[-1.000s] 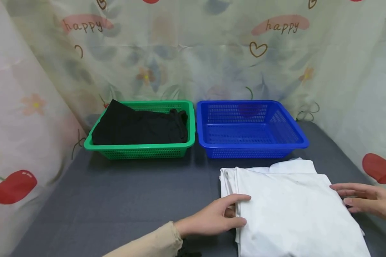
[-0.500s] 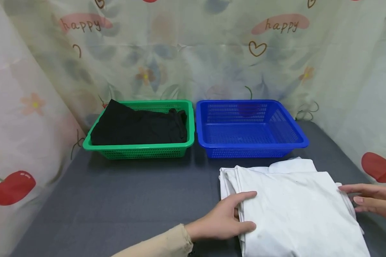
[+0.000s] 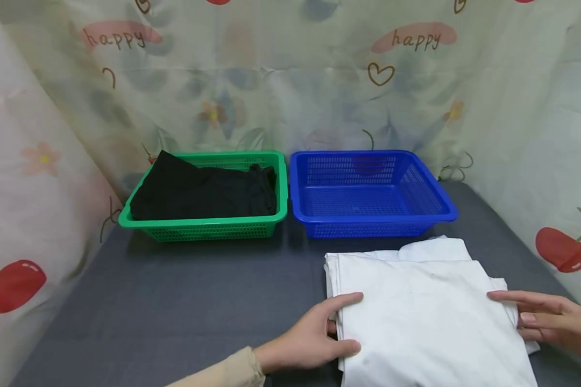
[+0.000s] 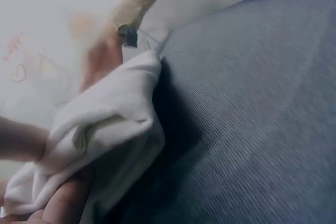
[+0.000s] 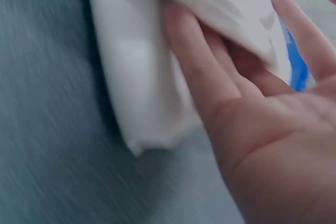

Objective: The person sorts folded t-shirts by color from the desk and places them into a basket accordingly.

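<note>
A folded white cloth item (image 3: 421,317), apparently a garment, lies in several layers at the right front of the table. My left hand (image 3: 310,336) grips its left edge, thumb on top and other fingers tucked beneath. In the left wrist view the white cloth (image 4: 113,103) bunches between thumb and fingers. At the right edge my right hand (image 3: 554,320) holds the layers, one finger lying on top. The right wrist view shows the right hand's fingers (image 5: 202,66) slipped under a fold, and a loose flap of the white cloth (image 5: 136,72) hanging beside them.
Behind the cloth stands a blue perforated basket (image 3: 373,219), nothing seen inside. Left of it, a green basket (image 3: 208,221) holds a folded black garment (image 3: 205,191). The dark grey table (image 3: 198,301) ends at printed curtains (image 3: 281,107) at the back and sides.
Both hands shifted slightly right, then back left with the top layers of the white cloth. More of the lower layers shows at its right edge. The whole view has drifted a little.
</note>
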